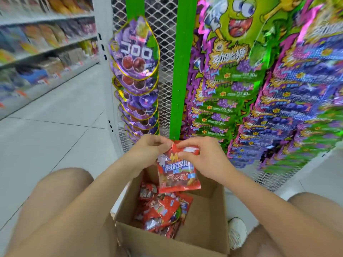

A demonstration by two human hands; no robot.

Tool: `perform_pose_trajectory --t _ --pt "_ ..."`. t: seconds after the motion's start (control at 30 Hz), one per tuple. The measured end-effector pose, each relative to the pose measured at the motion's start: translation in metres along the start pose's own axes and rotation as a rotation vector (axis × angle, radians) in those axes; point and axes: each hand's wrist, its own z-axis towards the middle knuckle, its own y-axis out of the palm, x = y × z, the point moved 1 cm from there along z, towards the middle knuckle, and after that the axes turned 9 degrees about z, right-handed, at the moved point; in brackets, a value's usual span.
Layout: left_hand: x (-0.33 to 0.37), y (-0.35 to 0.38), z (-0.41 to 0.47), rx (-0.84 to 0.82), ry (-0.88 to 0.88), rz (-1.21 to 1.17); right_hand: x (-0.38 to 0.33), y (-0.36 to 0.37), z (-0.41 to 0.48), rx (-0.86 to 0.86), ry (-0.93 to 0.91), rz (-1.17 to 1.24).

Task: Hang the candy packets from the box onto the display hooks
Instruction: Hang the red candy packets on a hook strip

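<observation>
A red candy packet (178, 173) hangs upright over the open cardboard box (204, 225). My left hand (152, 151) pinches its top left corner and my right hand (202, 158) pinches its top right edge. Several more red packets (161, 210) lie loose in the bottom of the box. The display (163, 52) is a white mesh panel with green uprights directly behind my hands. The hooks themselves are hidden by hanging packets.
Purple round grape packets (135, 58) hang in a column on the left of the mesh. Green and purple candy packets (226, 84) fill the right side. A store shelf (46, 49) runs along the aisle at left. My knees flank the box, with a white shoe (237, 230) beside it.
</observation>
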Motion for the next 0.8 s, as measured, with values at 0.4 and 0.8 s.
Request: perform_pose_trajectory --t 0.4,0.8 --pt "0.002 0.021 0.078 0.315 0.148 0.464 0.025 0.005 0.025 0.02 0.141 -0.14" --pt "0.009 0.016 0.064 0.147 0.054 0.394 0.027 -0.004 0.032 0.052 0.064 -0.043"
